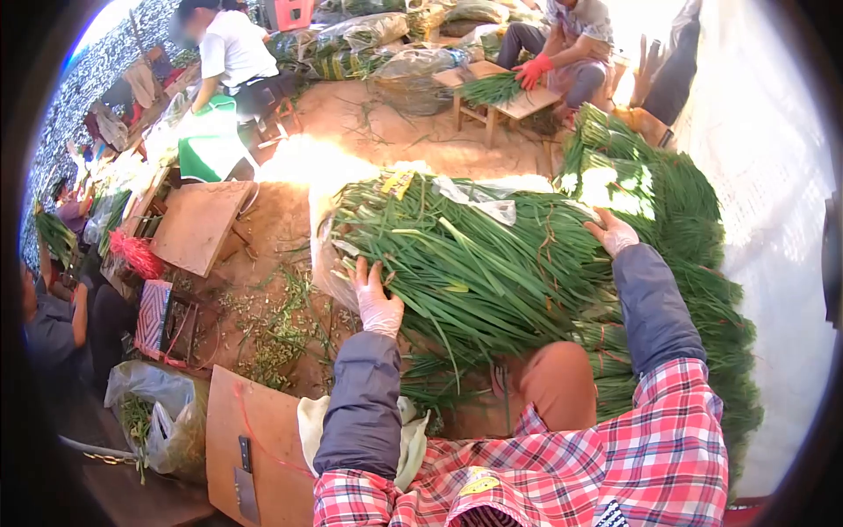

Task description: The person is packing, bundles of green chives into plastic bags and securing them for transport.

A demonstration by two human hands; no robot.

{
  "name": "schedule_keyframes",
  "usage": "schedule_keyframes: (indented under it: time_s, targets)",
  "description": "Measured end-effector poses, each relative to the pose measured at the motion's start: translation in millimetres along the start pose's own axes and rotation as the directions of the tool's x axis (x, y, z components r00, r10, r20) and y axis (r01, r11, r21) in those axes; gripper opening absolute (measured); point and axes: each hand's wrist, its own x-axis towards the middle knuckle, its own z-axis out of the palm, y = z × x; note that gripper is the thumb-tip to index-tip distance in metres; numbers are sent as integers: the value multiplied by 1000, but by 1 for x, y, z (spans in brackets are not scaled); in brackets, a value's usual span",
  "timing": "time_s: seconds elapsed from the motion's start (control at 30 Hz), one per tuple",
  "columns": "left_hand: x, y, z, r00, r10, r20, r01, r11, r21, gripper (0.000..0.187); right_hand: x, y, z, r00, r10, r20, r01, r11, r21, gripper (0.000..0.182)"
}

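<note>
A large heap of garlic chives (492, 250), long green leaves with pale stem ends at the left, lies before me on a clear plastic sheet (327, 268). My left hand (379, 303), in a thin clear glove, rests against the heap's near-left edge with its fingers spread. At the right end, my right hand (615, 234), gloved the same way, touches the leaf tips, fingers stretched out. A strip of clear plastic (479, 204) and a yellow label (398, 184) lie on top of the heap. Parts of both hands' fingertips are hidden among leaves and plastic.
Stacked chive bundles (694, 255) line the right side by a white sheet wall (781, 176). A board with a knife (246, 479) stands lower left, near a plastic bag (167, 422). Wooden stools (204, 224) and several people are around; one wears red gloves (532, 70).
</note>
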Motion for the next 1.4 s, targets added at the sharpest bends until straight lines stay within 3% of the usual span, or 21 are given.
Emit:
schedule_keyframes:
  time_s: [0.13,0.23,0.33,0.47,0.5,0.6,0.67,0.73,0.8,0.83,0.87,0.97,1.0,1.07,1.1,1.17,1.3,1.4]
  targets:
    - [5,8,0,999,-7,-50,4,999,-52,57,14,0,2,997,51,51,-49,998,-44,55]
    - [4,2,0,996,-12,-93,-11,969,-246,56,23,1,-1,992,59,109,-51,996,-74,58]
    - [3,5,-5,991,-25,-133,-19,948,-319,55,28,2,-5,999,29,38,-25,995,-100,60]
    - [-2,8,-1,972,-102,-213,4,909,-417,53,31,-3,-17,983,155,-95,-164,982,-97,56]
    - [-3,12,-2,965,-110,-240,3,913,-408,54,25,-7,-17,969,37,-246,-55,996,-66,52]
    - [-4,14,0,930,-173,-325,25,910,-414,60,9,-50,-21,942,40,-334,-2,994,112,43]
    - [-5,13,5,893,-248,-375,48,881,-470,64,-28,-131,-30,828,-349,-439,481,844,235,32]
    - [-7,12,14,844,-347,-408,67,825,-562,68,-51,-184,-23,743,-585,-327,648,750,130,31]
    - [-11,21,14,783,-540,-308,93,591,-801,71,-61,-216,-4,717,-682,-144,694,719,48,46]
    - [-13,24,13,751,-618,-234,91,447,-890,72,-57,-224,7,722,-679,-132,689,723,53,58]
    - [-15,25,14,751,-628,-204,117,431,-895,73,-48,-229,18,727,-676,-123,685,726,56,69]
    - [-23,22,23,725,-684,-82,208,330,-921,78,-14,-242,42,866,-493,-85,492,870,-33,106]
    - [-25,26,24,722,-688,-72,224,331,-917,80,-10,-255,43,921,-389,15,389,921,-22,115]
    - [-24,37,26,716,-696,-55,251,330,-910,83,-3,-273,48,927,-340,160,344,939,5,126]
    - [-23,40,26,715,-698,-44,236,301,-924,89,-5,-283,52,936,-312,166,327,942,-76,130]
    - [-14,41,26,741,-665,-97,243,400,-884,92,-8,-298,61,953,-249,172,287,926,-247,138]
    - [0,14,36,728,-682,-67,329,434,-838,97,-11,-311,54,949,-181,258,238,949,-209,137]
    - [2,13,34,692,-721,39,412,350,-841,88,-16,-322,58,963,-78,257,163,931,-328,133]
